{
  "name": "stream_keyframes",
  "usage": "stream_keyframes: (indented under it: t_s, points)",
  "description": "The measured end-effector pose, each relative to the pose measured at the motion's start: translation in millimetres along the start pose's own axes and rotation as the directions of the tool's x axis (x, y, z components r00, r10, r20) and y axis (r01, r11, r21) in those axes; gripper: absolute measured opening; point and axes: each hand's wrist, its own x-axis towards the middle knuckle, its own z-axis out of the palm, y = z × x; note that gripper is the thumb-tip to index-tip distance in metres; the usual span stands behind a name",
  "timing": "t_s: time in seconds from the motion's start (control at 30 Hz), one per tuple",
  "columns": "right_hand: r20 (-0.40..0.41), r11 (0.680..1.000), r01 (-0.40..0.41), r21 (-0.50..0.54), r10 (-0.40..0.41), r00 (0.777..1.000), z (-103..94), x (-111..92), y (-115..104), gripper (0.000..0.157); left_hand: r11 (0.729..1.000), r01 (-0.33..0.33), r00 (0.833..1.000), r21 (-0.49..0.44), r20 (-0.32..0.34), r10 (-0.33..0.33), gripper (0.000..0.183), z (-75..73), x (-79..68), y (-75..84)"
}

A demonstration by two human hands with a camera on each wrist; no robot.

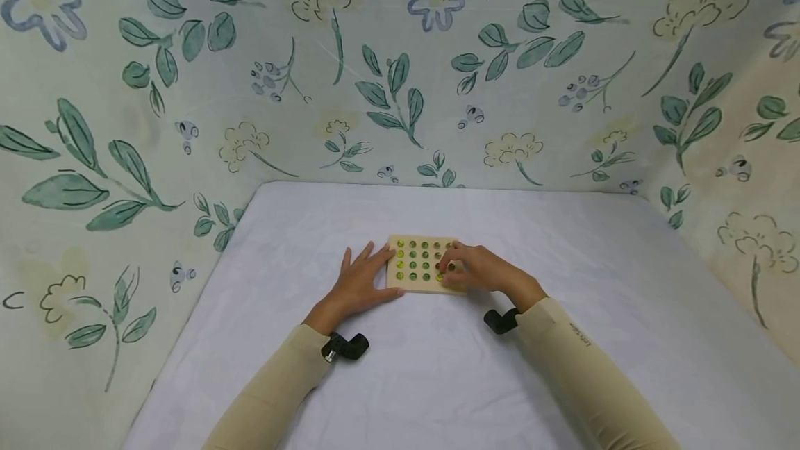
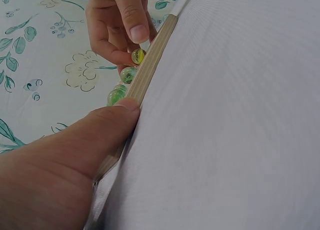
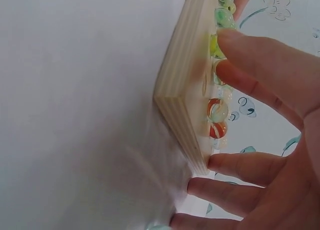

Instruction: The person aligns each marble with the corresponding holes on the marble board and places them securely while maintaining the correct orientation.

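A pale wooden board [image 1: 420, 287] lies flat on the white cloth, with rows of glass marbles in its round holes. Yellow marbles [image 1: 400, 264] fill the left column, and green marbles [image 1: 413, 265] stand beside them. Marbles with orange swirls [image 3: 218, 129] are on the right part. My left hand [image 1: 357, 283] touches the board's left side with spread fingers, its thumb lying along the front edge. Over the right part, my right hand [image 1: 487, 269] pinches a yellow marble [image 3: 215, 46] between thumb and index finger at the front row. Its other fingers reach past the board's right edge.
White cloth [image 1: 412, 373] covers the table around the board. Behind and at the sides hangs fabric [image 1: 437, 103] printed with leaves and flowers. A black camera [image 1: 346, 347] is worn on the left wrist, another black camera [image 1: 501, 321] on the right.
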Motion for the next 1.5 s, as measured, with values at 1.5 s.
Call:
stream_keyframes:
  t_s: [1.5]
  points:
    - [-0.107,0.999,-0.054,-0.004,0.053,0.993,-25.4,-57,38,0.021,1.000,-0.019,1.000,-0.015,-0.015,0.019,0.087,1.2,0.1,-0.8]
